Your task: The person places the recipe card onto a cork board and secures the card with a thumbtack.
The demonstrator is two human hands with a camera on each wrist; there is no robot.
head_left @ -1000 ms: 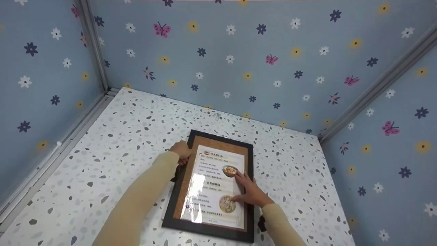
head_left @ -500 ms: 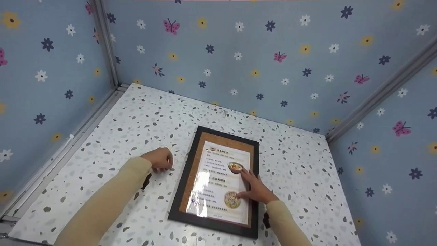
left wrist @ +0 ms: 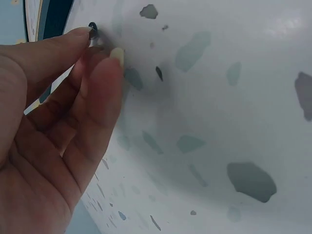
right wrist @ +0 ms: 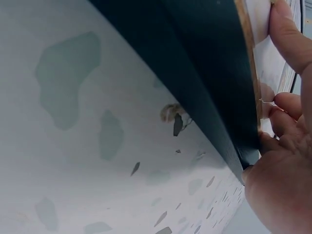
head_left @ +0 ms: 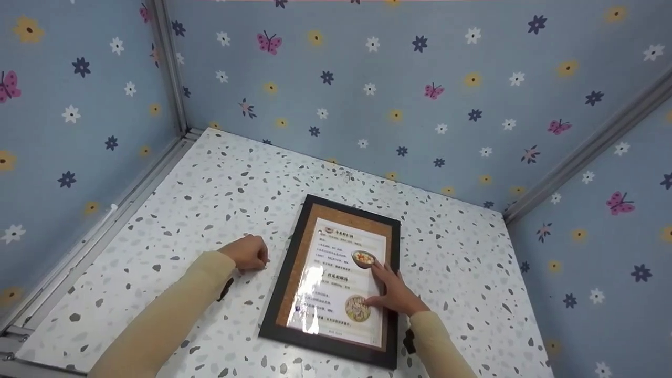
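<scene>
A black-framed cork board point(head_left: 301, 255) lies on the speckled white tabletop. On its cork rests a glossy printed recipe sheet point(head_left: 346, 283) with two food pictures. My right hand point(head_left: 395, 290) reaches over the board's right edge, fingers spread, fingertips and thumb pressing on the sheet. In the right wrist view, the palm point(right wrist: 280, 192) is against the dark frame edge point(right wrist: 195, 63). Left of the board, my left hand point(head_left: 248, 253) is low over the tabletop with curled fingers. At its thumb tip it pinches a small dark shiny piece point(left wrist: 92, 27); its exact kind is too small to tell.
The tabletop point(head_left: 236, 173) extends on both sides of the board. Blue flowered panels point(head_left: 346, 68) enclose the back and sides, with grey metal rails point(head_left: 170, 68) at the corners.
My left hand has left the board's upper left edge and moved left and down to the tabletop. The right hand stays on the sheet. The head view has shifted slightly.
</scene>
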